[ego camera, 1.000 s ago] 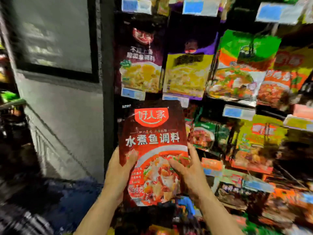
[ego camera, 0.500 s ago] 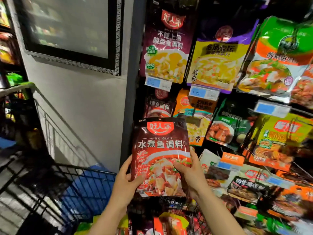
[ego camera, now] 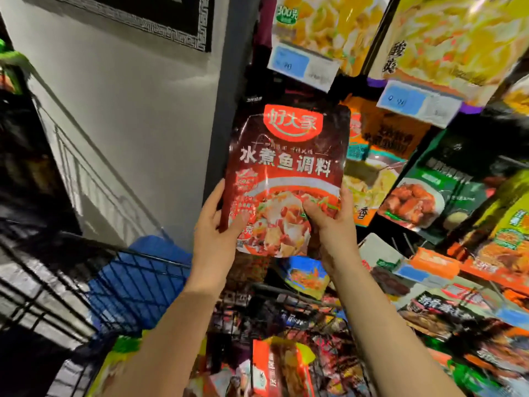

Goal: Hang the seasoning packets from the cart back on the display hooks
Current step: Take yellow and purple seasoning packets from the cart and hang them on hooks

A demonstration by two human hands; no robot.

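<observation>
Cart (ego camera: 137,282): below-left of the red packet, more packets inside.
Left hand (ego camera: 213,233): you grip the red packet's (ego camera: 286,173) lower left edge, thumb in front.
Right hand (ego camera: 333,222): you pinch its lower right, steadying it upright against the display, likely to align its top with a hook; hook unseen.
Price tag (ego camera: 303,65): directly above the packet.

Dark red packet (ego camera: 289,173) with white lettering; blue price tags (ego camera: 290,64); grey wall (ego camera: 128,116).

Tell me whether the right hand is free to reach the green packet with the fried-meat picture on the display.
Probably not yet. The right hand grips the red seasoning packet together with the left hand. The green packet hangs unobstructed to its right, so letting go would likely clear the way.
</observation>
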